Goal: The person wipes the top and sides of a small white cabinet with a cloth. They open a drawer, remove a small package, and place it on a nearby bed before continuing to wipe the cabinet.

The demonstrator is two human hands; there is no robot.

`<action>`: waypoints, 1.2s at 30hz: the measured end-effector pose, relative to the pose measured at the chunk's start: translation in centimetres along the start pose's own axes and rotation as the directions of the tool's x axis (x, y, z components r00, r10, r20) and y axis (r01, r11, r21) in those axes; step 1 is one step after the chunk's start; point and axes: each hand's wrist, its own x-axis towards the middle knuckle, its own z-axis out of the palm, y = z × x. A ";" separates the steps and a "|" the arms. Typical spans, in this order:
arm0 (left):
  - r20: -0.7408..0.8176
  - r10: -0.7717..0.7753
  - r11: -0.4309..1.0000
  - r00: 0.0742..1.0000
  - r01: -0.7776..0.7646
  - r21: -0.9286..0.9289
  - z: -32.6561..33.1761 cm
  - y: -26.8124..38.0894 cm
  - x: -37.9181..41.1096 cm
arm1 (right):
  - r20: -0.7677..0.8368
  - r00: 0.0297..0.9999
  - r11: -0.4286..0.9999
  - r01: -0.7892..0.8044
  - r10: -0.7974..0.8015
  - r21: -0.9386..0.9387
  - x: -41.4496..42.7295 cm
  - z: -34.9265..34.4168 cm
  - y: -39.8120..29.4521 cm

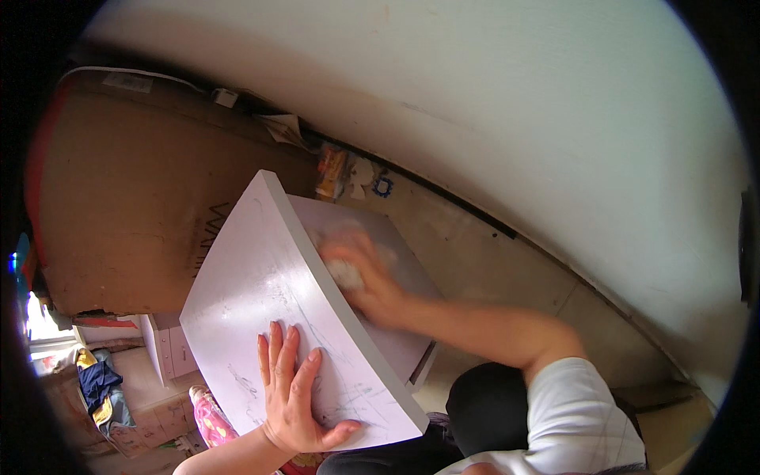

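Observation:
A small white cabinet [237,285] stands before me, its glossy top scuffed with dark and bluish scribble marks. My left hand [291,392] lies palm down on that top, fingers spread, holding nothing. Over the cabinet's right side panel [409,261], my right hand [368,273] is blurred by motion. It grips a whitish cloth or pad [345,274] pressed to or close against the panel. The fingertips and much of the pad are too smeared to make out.
A big cardboard box [119,196] stands behind the cabinet. A pale wall [504,119] rises on the right. An orange packet [331,172] and a blue-edged piece [383,187] lie on the floor. My knee [487,404] is close to the cabinet. Clothes [101,386] lie far left.

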 end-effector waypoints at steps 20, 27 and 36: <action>-0.009 0.003 1.000 1.000 -0.003 -0.021 0.0 0.0 0.2 | 0.139 0.990 0.998 -0.027 0.035 -0.055 -4.4 -2.9 1.2; 0.003 0.058 0.998 0.998 -0.058 -0.024 0.2 -0.1 1.1 | -0.089 0.671 0.672 -0.709 0.737 0.214 -7.8 -7.0 17.4; -0.040 0.032 0.999 0.999 -0.033 -0.003 0.3 0.1 0.9 | -0.058 0.848 0.849 -0.528 0.528 0.012 -1.9 -4.5 6.2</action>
